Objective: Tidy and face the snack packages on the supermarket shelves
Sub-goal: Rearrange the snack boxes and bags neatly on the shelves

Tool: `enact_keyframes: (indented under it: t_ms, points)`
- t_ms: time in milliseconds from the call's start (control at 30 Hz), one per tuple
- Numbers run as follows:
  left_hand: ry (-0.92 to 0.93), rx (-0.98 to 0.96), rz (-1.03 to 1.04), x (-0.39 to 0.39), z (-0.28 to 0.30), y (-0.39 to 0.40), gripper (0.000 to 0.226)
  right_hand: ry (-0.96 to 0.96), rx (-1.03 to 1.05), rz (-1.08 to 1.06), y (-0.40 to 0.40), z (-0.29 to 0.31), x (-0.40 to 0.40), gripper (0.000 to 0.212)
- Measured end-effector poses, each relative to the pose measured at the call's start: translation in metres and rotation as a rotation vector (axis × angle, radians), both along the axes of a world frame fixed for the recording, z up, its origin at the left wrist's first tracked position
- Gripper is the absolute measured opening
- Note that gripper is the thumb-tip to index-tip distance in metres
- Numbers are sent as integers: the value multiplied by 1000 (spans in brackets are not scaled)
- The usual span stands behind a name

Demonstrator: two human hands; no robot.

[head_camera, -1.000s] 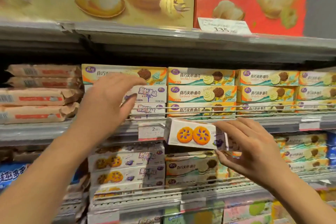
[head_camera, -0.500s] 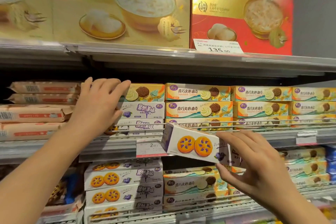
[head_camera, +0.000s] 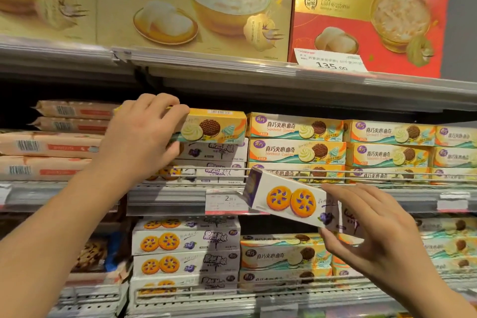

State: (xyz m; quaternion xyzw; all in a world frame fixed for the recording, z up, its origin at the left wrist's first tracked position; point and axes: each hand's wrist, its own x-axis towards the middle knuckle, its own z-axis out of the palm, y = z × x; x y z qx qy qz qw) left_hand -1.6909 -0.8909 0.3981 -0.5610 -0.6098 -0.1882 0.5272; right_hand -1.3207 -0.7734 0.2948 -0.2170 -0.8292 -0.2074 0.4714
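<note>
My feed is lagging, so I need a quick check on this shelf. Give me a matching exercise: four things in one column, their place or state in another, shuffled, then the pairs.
Things:
1. yellow sandwich cookie box
2. white blueberry cookie box
3. 135.00 price tag
4. red gift box

Places or states:
A. on the top shelf, at the right
B. gripped by the left hand, atop a stack
C. on the top shelf's front edge
D. tilted, held by the right hand off the shelf

Pairs: 1-B, 2-D, 3-C, 4-A
</note>
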Motion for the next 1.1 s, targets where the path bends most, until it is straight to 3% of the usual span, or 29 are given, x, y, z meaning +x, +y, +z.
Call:
enact_keyframes:
  t_ms: [367, 567, 700, 833, 1033, 1100]
  points:
    - [-236, -76, -248, -15, -104, -38, 60, 134, -59, 38, 7, 19, -27, 61]
    - [-343, -82, -303, -25, -146, -29, 64, 30, 117, 114, -8, 64, -85, 58]
    - [-405, -52, -262, -21, -146, -29, 55, -103, 190, 157, -24, 106, -140, 63]
    - [-438, -51, -320, -18, -144, -30, 66, -126, 234, 138, -31, 141, -190, 62]
    - [-463, -76, -348, -17, -142, -33, 68, -251, 38, -82, -11, 151, -232, 52]
    - [-471, -83, -344, -18, -142, -33, 68, -312, -27, -105, -3, 142, -234, 61]
